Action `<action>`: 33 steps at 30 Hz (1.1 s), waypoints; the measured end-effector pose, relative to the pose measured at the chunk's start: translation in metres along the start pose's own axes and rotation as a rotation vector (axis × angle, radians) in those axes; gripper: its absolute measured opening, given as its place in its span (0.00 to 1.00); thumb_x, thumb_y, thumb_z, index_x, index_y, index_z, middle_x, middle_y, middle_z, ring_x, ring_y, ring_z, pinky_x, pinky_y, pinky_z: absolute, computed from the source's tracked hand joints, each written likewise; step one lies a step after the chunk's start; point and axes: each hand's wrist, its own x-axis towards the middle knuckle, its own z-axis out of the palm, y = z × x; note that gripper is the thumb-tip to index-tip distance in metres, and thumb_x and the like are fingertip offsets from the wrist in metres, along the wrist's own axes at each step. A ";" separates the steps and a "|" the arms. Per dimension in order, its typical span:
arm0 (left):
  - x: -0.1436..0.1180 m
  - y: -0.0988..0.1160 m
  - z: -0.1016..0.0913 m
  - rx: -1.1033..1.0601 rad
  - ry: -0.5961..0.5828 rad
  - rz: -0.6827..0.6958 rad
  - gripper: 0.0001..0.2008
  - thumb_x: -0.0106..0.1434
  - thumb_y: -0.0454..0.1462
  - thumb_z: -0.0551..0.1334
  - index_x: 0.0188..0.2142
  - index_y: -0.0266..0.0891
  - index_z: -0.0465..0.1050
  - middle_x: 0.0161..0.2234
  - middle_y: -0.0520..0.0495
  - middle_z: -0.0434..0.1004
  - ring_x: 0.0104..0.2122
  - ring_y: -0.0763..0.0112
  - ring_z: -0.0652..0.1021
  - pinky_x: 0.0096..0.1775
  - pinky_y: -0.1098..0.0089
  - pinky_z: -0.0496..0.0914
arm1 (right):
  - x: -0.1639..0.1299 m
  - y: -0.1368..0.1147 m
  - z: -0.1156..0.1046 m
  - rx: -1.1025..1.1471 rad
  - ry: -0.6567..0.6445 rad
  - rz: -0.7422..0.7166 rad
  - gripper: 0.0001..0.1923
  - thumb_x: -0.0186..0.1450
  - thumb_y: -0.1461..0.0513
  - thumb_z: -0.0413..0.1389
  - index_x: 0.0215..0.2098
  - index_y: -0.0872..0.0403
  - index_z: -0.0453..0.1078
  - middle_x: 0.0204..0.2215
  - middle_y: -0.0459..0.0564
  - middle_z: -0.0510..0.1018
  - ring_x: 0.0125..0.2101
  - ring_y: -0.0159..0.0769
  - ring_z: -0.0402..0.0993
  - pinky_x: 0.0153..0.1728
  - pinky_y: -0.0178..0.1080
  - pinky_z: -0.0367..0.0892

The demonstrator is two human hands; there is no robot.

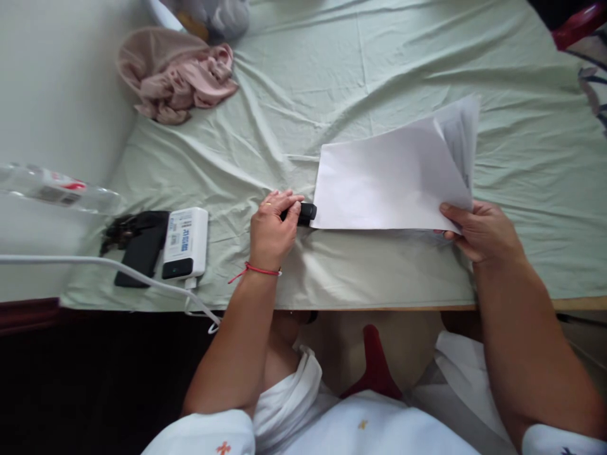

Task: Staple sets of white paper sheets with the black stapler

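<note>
My left hand (275, 226) is closed over a black stapler (307, 213), and most of the tool is hidden under the palm and fingers. The stapler's visible end meets the lower left edge of a stack of white paper sheets (384, 180). At the stack's lower right corner, my right hand (490, 230) pinches the sheets, thumb on top and fingers beneath. Towards the upper right the sheets fan apart, and faint print shows on some of the lower ones. A red string bracelet (262, 271) circles my left wrist.
A pale green cloth (379, 272) covers the table. On the left lie a white power bank (186, 243) with a white cable (109, 262), a black phone-like slab (140, 256) and a clear plastic bottle (61, 189). Crumpled pink fabric (180, 76) lies further back.
</note>
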 end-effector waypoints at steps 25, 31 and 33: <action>0.005 -0.001 0.003 0.042 -0.081 0.102 0.12 0.71 0.33 0.64 0.43 0.44 0.90 0.51 0.41 0.91 0.58 0.51 0.86 0.74 0.46 0.67 | 0.014 0.017 -0.004 -0.009 -0.067 -0.165 0.19 0.45 0.58 0.79 0.30 0.54 0.80 0.27 0.43 0.82 0.25 0.29 0.74 0.23 0.30 0.72; 0.016 -0.012 -0.005 0.077 0.137 -0.081 0.07 0.66 0.35 0.72 0.43 0.45 0.88 0.58 0.37 0.87 0.67 0.42 0.78 0.75 0.40 0.65 | 0.019 0.018 -0.015 0.073 -0.061 -0.181 0.24 0.36 0.58 0.83 0.30 0.53 0.83 0.32 0.45 0.87 0.31 0.30 0.79 0.35 0.31 0.77; 0.016 -0.003 -0.008 0.086 0.273 -0.109 0.11 0.62 0.32 0.75 0.45 0.45 0.87 0.62 0.37 0.83 0.69 0.42 0.75 0.75 0.41 0.64 | 0.019 0.014 -0.021 0.094 -0.037 -0.143 0.27 0.33 0.59 0.84 0.30 0.53 0.82 0.32 0.45 0.87 0.30 0.31 0.79 0.32 0.33 0.77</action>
